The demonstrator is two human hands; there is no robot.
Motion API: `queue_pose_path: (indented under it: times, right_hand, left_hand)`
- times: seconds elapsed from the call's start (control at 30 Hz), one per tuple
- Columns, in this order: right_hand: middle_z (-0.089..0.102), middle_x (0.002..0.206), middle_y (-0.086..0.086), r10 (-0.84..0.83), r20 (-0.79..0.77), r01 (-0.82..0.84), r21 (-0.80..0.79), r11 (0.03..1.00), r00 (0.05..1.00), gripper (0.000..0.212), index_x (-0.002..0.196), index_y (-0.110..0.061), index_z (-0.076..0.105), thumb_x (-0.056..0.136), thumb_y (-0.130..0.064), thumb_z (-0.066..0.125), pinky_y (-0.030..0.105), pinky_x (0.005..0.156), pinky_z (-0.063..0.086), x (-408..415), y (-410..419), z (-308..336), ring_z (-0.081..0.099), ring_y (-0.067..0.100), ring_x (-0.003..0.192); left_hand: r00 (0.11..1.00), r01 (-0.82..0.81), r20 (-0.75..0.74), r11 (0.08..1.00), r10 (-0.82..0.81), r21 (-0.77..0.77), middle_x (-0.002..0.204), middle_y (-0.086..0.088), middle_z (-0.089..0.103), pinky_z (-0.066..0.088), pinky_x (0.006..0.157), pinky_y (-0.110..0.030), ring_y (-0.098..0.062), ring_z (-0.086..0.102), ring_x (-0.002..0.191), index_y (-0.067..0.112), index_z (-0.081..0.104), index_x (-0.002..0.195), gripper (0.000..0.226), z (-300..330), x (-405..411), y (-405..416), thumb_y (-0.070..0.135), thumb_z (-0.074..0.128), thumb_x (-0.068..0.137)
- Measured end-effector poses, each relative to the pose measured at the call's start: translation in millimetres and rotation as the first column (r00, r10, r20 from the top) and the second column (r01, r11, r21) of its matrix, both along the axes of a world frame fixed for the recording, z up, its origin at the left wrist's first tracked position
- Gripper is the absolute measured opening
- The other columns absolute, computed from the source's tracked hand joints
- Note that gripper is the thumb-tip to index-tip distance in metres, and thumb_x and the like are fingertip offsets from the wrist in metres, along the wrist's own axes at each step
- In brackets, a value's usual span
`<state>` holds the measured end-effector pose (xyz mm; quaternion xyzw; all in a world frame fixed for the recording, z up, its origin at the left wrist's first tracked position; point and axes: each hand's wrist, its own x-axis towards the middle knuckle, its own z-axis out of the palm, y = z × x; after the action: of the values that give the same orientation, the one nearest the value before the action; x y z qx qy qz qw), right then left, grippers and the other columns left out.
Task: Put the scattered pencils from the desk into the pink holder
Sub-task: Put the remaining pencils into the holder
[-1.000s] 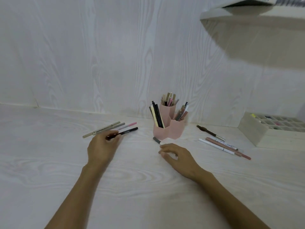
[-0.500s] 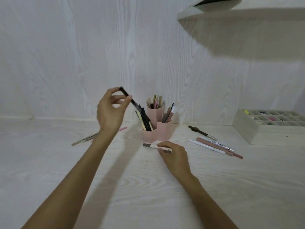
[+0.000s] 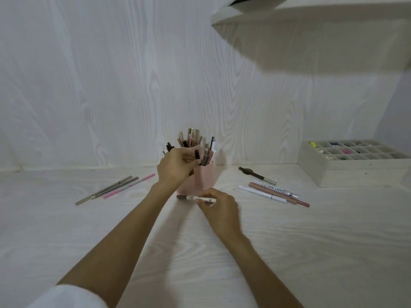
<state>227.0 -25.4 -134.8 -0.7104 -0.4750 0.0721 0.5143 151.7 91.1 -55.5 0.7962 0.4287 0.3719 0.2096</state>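
Observation:
The pink holder (image 3: 205, 178) stands at the back middle of the desk, with several pencils upright in its compartments. My left hand (image 3: 175, 167) is raised against the holder's left side, fingers curled round a black pencil (image 3: 196, 154) whose dark end shows between them. My right hand (image 3: 219, 207) rests on the desk in front of the holder and pinches a white pencil with a grey tip (image 3: 195, 198) that lies flat. Three pencils (image 3: 115, 189) lie to the left. Several more pencils (image 3: 272, 190) lie to the right.
A white compartment tray (image 3: 347, 172) with small items sits at the back right. A shelf (image 3: 311, 16) overhangs the upper right. The wood-grain wall rises just behind the holder.
My left hand has carried the black pencil from above down to the holder's left side. My right hand still grips the white pencil on the desk.

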Motion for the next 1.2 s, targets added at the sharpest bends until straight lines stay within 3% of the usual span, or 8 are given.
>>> queue_pose_path:
  times: [0.1, 0.27, 0.43, 0.57, 0.7, 0.83, 0.93, 1.2]
  right_hand:
    - [0.072, 0.087, -0.008, 0.039, -0.016, -0.038, 0.046, 0.998, 0.999, 0.01, 0.09, -0.02, 0.073, 0.08, -0.021, 0.072, 0.022, 0.072, 0.052, 0.8, 0.1, -1.2, 0.064, 0.005, 0.078]
    - [0.06, 0.1, -0.007, 0.056, -0.084, -0.05, 0.076, 0.996, 0.995, 0.026, 0.109, -0.018, 0.064, 0.088, -0.005, 0.057, 0.001, 0.07, 0.041, 2.4, -1.4, 0.7, 0.056, 0.001, 0.083]
    - [0.056, 0.095, -0.013, 0.052, -0.198, -0.042, 0.054, 0.998, 0.979, 0.027, 0.115, -0.024, 0.053, 0.092, -0.009, 0.053, 0.007, 0.065, 0.041, 2.6, 1.5, 3.9, 0.055, -0.001, 0.081]
    - [0.06, 0.091, -0.017, 0.037, -0.256, -0.017, 0.083, 0.996, 0.966, 0.026, 0.11, -0.019, 0.055, 0.088, -0.007, 0.06, 0.006, 0.066, 0.045, 3.7, 1.9, 4.4, 0.058, -0.002, 0.083]
    - [0.066, 0.09, -0.011, 0.062, -0.352, -0.011, 0.146, 0.989, 0.934, 0.024, 0.1, -0.02, 0.058, 0.082, -0.007, 0.069, 0.006, 0.066, 0.048, 1.6, -2.0, 6.6, 0.064, 0.001, 0.079]
    - [0.07, 0.089, -0.001, 0.069, -0.356, 0.021, 0.243, 0.97, 0.932, 0.017, 0.093, -0.021, 0.059, 0.082, -0.014, 0.07, 0.012, 0.074, 0.051, -0.2, -5.7, 10.7, 0.067, 0.008, 0.085]
    - [0.067, 0.095, 0.001, 0.008, -0.255, 0.074, 0.309, 0.948, 0.967, 0.025, 0.111, -0.02, 0.056, 0.088, -0.017, 0.063, 0.015, 0.077, 0.051, -0.2, -6.6, 18.2, 0.065, 0.012, 0.09]
    - [0.066, 0.088, -0.001, -0.246, 0.065, 0.156, 0.611, 0.776, 0.967, 0.037, 0.124, -0.018, 0.039, 0.091, -0.018, 0.057, 0.01, 0.073, 0.045, 12.2, 14.7, 101.7, 0.059, -0.004, 0.077]
  left_hand:
    - [0.996, 0.041, -0.081, 0.999, -0.039, 0.028, 0.083, 0.015, 0.068, 0.035, 0.054, -0.019, -0.007, 0.063, 0.081, 0.029, 0.074, 0.092, 0.013, 4.0, -5.1, 1.1, 0.036, 0.07, 0.082]
    - [0.998, 0.005, -0.062, 1.0, -0.004, 0.009, 0.094, 0.016, 0.071, 0.045, 0.065, -0.023, -0.004, 0.064, 0.086, 0.03, 0.072, 0.1, 0.03, 2.2, -30.7, 3.6, 0.047, 0.074, 0.075]
    - [0.958, -0.286, -0.006, 0.957, 0.286, 0.044, 0.108, 0.001, 0.071, 0.05, 0.077, -0.033, -0.02, 0.063, 0.104, 0.022, 0.069, 0.108, 0.025, -39.9, -114.2, 12.2, 0.033, 0.064, 0.086]
    - [0.88, -0.424, -0.204, 0.903, 0.43, 0.072, 0.144, -0.014, 0.046, 0.027, 0.11, -0.046, -0.032, 0.034, 0.137, 0.011, 0.05, 0.136, 0.043, -80.2, -163.4, 23.6, 0.019, 0.05, 0.093]
    - [0.844, -0.415, -0.38, 0.91, 0.378, -0.015, 0.157, -0.009, 0.024, 0.011, 0.116, -0.049, -0.028, 0.015, 0.146, 0.019, 0.028, 0.148, 0.053, -90.1, -170.4, 37.0, 0.035, 0.034, 0.098]
    - [0.836, -0.392, -0.397, 0.918, 0.38, 0.052, 0.146, -0.01, 0.042, 0.02, 0.111, -0.051, -0.031, 0.032, 0.138, 0.024, 0.05, 0.134, 0.04, -91.8, -169.0, 38.8, 0.036, 0.04, 0.097]
    - [0.846, -0.367, -0.327, 0.905, 0.42, 0.214, 0.118, -0.011, 0.064, 0.032, 0.1, -0.047, -0.035, 0.053, 0.113, 0.018, 0.069, 0.111, 0.026, -91.7, -168.0, 33.5, 0.025, 0.054, 0.09]
    - [0.934, -0.26, -0.206, 0.952, 0.291, 0.164, 0.104, 0.002, 0.069, 0.035, 0.089, -0.036, -0.024, 0.052, 0.103, 0.022, 0.076, 0.097, 0.021, -82.9, -162.7, 28.4, 0.026, 0.06, 0.084]
